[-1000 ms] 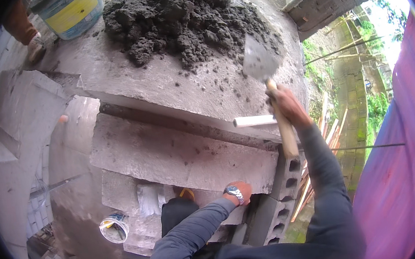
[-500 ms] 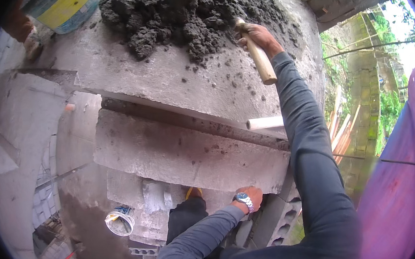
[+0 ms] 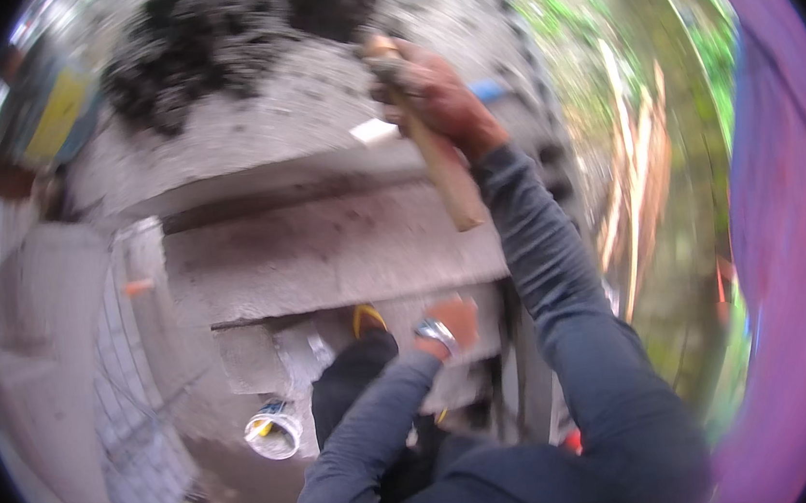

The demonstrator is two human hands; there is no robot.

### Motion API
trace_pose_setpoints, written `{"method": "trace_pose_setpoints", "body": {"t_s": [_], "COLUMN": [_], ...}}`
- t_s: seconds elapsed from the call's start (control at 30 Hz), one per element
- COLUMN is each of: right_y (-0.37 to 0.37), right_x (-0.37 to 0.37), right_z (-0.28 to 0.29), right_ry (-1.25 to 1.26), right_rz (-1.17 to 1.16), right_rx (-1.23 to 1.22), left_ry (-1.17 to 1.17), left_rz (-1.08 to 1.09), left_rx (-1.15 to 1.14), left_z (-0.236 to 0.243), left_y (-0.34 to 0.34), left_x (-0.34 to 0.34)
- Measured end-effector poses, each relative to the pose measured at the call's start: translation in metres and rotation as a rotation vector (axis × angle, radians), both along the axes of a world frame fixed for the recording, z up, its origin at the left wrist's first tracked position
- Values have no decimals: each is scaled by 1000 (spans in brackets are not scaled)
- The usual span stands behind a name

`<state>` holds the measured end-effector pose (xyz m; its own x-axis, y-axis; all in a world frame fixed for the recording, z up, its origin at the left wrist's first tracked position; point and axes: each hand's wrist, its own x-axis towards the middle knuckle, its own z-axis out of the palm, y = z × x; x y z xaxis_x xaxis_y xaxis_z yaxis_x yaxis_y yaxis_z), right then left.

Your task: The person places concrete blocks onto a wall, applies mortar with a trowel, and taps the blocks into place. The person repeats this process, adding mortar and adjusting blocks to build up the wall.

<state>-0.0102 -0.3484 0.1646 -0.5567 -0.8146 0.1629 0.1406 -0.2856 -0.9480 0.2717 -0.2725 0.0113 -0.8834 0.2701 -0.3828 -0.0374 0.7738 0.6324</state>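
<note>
Nearest to you, your left hand (image 3: 455,322), with a watch (image 3: 437,336) at its wrist, is by the front edge of a concrete step (image 3: 326,254); blur hides the fingers, so I cannot tell whether they grasp anything, though it may be there to steady you. Left of it is a yellow-strapped sandal (image 3: 367,317), and farther left a small white pail (image 3: 273,433) stands low, clear of both hands. A purple sheet (image 3: 792,214) hangs along your right side. Beyond the step, your right hand (image 3: 447,102) is clenched around a wooden handle (image 3: 445,184), seemingly a trowel's, its butt toward you and its other end toward the dark mound (image 3: 190,59) on the raised slab (image 3: 248,150), likely so the blade can reach it; the blade itself is lost in blur. A pale pipe end (image 3: 374,132) near your knuckles and a blue object (image 3: 488,91) by your wrist could get in the way. Farther out, planks (image 3: 633,171) lie right of the slab, and a yellow-banded bucket (image 3: 57,115) stands left of the mound
</note>
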Motion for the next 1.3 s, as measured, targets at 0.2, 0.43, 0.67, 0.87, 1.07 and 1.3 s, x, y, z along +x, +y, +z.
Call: {"method": "trace_pose_setpoints", "body": {"t_s": [0.2, 0.43, 0.67, 0.87, 1.07, 1.3], "right_y": [189, 425, 549, 608, 658, 690], "right_x": [179, 410, 584, 655, 648, 542], "right_z": [39, 78, 42, 45, 51, -7], "right_ry": [788, -193, -597, -843, -907, -955], "right_rz": [-399, -390, -589, -799, -794, -570], "right_rx": [401, 704, 843, 870, 1038, 1060], "left_ry": [-2, -67, -217, -755, -970, -415], "left_rz": [-174, -287, -102, 444, 648, 437], "left_rx": [-83, -289, 142, 994, 1137, 800], "left_z": [-30, -54, -34, -13, -41, -121], "left_y": [-16, 1, 142, 322, 425, 481], "left_x": [41, 79, 121, 213, 257, 235]}}
